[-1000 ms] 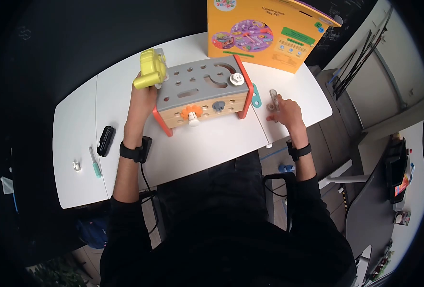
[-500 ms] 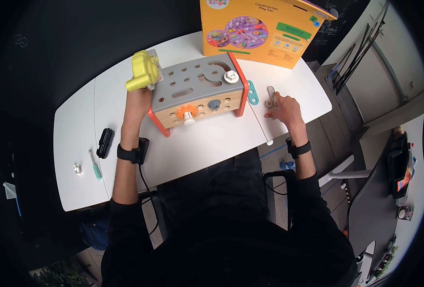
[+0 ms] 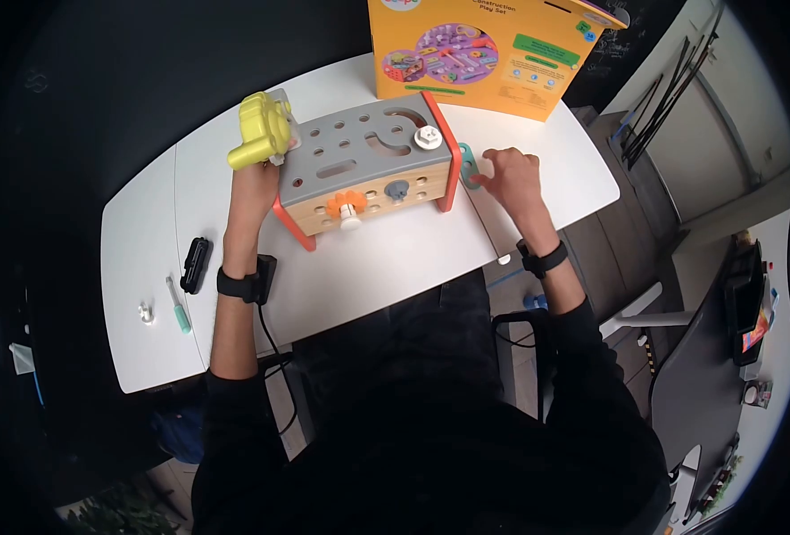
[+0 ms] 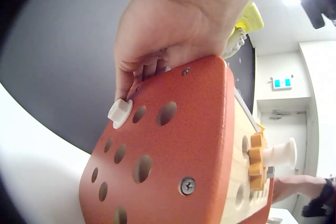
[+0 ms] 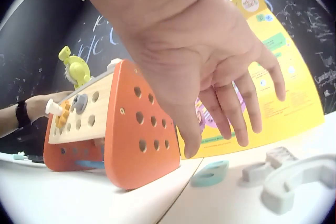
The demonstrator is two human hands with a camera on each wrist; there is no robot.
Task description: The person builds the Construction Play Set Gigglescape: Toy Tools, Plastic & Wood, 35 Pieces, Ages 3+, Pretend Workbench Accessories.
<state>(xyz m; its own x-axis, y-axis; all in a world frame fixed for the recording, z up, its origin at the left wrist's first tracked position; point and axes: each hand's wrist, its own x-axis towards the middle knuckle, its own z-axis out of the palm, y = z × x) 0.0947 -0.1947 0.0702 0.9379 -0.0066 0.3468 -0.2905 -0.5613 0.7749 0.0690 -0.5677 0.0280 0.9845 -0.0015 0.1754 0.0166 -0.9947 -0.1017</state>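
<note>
A toy workbench (image 3: 332, 169) with a grey top and red-orange ends stands on the table. At its left end my left hand (image 3: 254, 198) is below a yellow piece (image 3: 264, 129). The left wrist view shows that hand (image 4: 168, 35) over the end panel, its fingertips on a white bolt (image 4: 119, 113); the thumb is hidden. My right hand (image 3: 517, 183) is just right of the workbench, beside a teal strip (image 3: 468, 169). In the right wrist view this hand (image 5: 199, 61) holds nothing, fingers spread above the teal strip (image 5: 210, 174) and pale grey pieces (image 5: 278, 198).
An orange-yellow box (image 3: 475, 62) stands behind the workbench. At the left lie a black case (image 3: 196, 265), a teal-handled screwdriver (image 3: 180, 312) and a small white piece (image 3: 147, 313). An orange gear with a white bolt (image 3: 348, 210) sits on the workbench's front.
My right hand has come away from the pale pieces and moved left, nearer the teal strip. The left hand stays at the workbench's end.
</note>
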